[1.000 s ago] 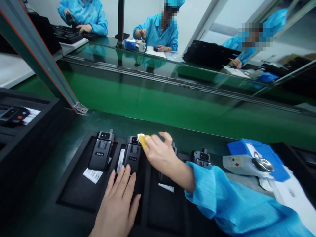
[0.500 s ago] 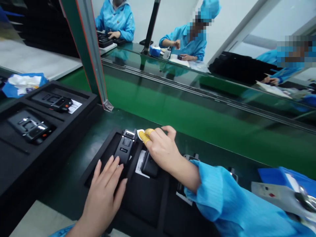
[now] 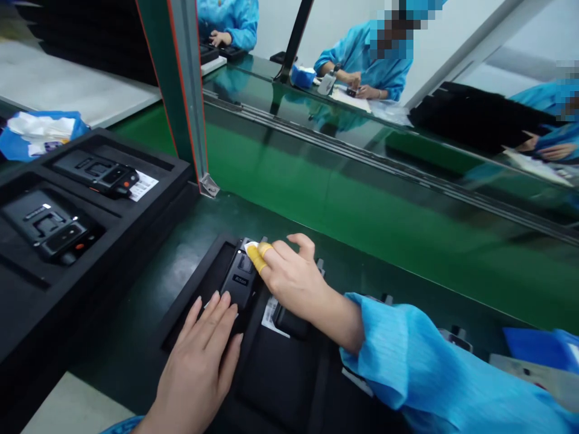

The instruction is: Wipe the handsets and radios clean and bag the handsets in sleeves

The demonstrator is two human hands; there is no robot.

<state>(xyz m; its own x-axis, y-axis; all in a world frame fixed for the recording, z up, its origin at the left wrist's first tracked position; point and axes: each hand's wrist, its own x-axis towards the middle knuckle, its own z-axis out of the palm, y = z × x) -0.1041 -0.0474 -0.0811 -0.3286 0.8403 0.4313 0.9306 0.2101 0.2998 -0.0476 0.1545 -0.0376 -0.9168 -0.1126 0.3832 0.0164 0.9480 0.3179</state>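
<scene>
A black handheld device (image 3: 239, 282), radio-like with a pale label on its face, lies in a compartment of the black foam tray (image 3: 192, 293). My left hand (image 3: 203, 346) rests flat over its lower end, fingers stretched out. Yellow finger cots cover fingertips of my right hand (image 3: 294, 277), which pinches a small white wipe (image 3: 250, 246) against the device's top end. Beneath my right wrist, a second black device (image 3: 289, 320) sits in the neighbouring compartment beside a white barcode label (image 3: 271, 316); my hand partly hides it.
At left, another foam tray (image 3: 149, 208) holds two similar devices with orange buttons. A blue box of white wipes (image 3: 43, 129) stands behind it. A metal post (image 3: 187, 90) rises at the bench's back edge. Co-workers in blue sit beyond the green partition (image 3: 316, 175).
My right hand has brought the wipe from the device's top right side onto its top face. My left hand stays on the lower end. The view has shifted slightly.
</scene>
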